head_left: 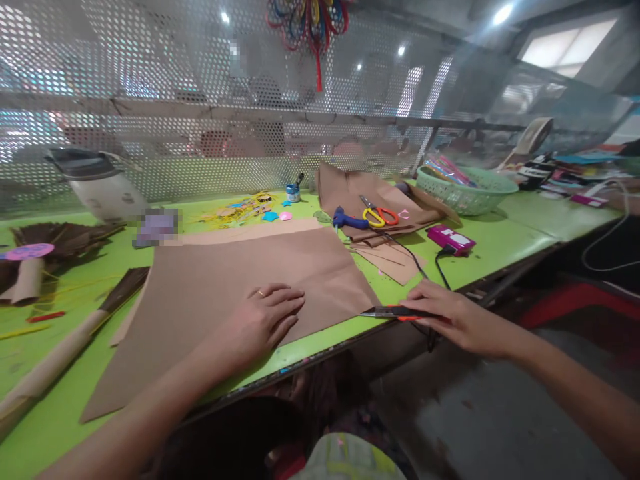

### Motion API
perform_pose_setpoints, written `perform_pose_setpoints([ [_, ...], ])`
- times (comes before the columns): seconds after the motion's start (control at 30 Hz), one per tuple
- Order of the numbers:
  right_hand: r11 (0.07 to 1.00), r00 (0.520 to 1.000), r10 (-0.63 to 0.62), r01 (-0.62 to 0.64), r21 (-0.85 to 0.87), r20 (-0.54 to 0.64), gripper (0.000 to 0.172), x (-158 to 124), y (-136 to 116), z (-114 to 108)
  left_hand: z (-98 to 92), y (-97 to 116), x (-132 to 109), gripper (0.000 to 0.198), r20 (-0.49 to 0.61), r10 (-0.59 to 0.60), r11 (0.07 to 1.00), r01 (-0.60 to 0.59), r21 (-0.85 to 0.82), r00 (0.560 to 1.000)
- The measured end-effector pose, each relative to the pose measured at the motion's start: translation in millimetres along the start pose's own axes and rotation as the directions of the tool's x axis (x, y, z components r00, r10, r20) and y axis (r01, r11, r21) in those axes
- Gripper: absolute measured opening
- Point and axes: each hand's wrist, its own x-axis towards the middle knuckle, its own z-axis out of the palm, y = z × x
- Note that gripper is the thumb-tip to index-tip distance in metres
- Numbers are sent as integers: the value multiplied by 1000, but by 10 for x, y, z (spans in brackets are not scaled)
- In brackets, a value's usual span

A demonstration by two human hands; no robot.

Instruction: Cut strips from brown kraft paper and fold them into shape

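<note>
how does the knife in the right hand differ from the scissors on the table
The knife is gripped in the right hand, while the scissors lie untouched on folded brown paper. The knife has a slim, straight black-and-orange body; the scissors have two finger loops, one yellow, one orange. Both are cutting tools with some orange on them.

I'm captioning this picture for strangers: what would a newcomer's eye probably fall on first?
Most likely the large brown paper sheet spread across the middle of the green table, with the left hand resting on it and the right hand holding a black-and-orange knife at its right corner. Next, perhaps the scissors with yellow and orange handles beyond the sheet, then the looped, red-tasselled ornament hanging at top centre.
</note>
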Motion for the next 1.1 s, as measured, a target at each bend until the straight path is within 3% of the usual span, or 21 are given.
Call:
perform_pose_setpoints([
  [0.37, 995, 995, -93, 94, 36, -23, 32, 291, -182, 74, -6, 16, 6, 34, -1, 14, 1000, -14, -8, 1000],
  [1.1, 992, 992, -129, 129, 14, -11, 34, 386, -406, 212, 53, 21, 5, 36, -21, 12, 999, -13, -29, 1000],
])
